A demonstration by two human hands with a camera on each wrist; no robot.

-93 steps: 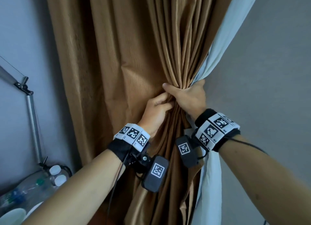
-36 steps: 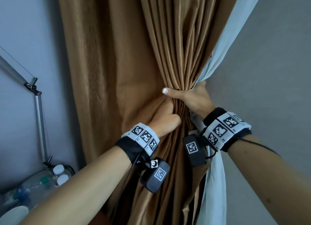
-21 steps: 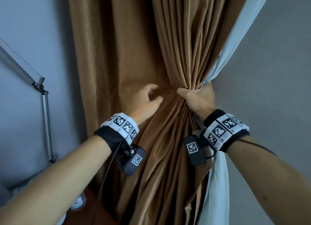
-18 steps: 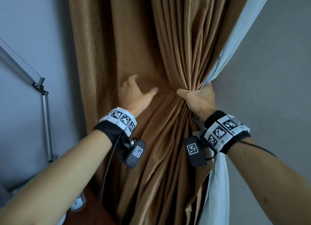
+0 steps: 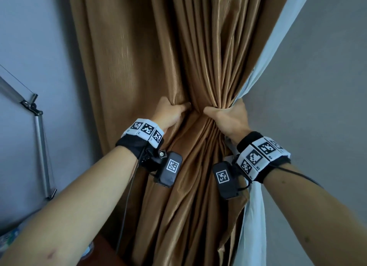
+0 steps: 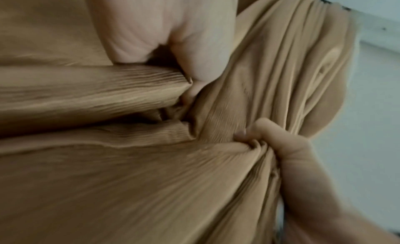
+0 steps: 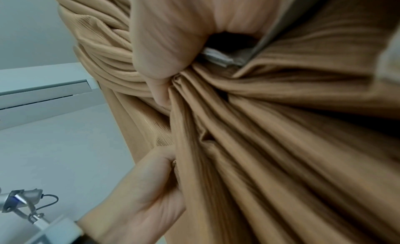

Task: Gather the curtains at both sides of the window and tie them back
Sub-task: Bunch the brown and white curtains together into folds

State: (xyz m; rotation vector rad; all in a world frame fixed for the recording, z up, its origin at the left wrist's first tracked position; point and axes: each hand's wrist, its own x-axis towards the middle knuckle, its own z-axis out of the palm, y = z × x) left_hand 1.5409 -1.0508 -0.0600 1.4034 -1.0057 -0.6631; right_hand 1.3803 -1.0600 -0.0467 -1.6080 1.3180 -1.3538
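While the right hand (image 5: 228, 119) stays clenched round the gathered waist of the brown curtain (image 5: 198, 57) at the frame's centre, the left hand (image 5: 170, 113) curls onto a loose fold just beside it; that fold could slip free if either grip eases, since no tieback shows; no containers can be made out.
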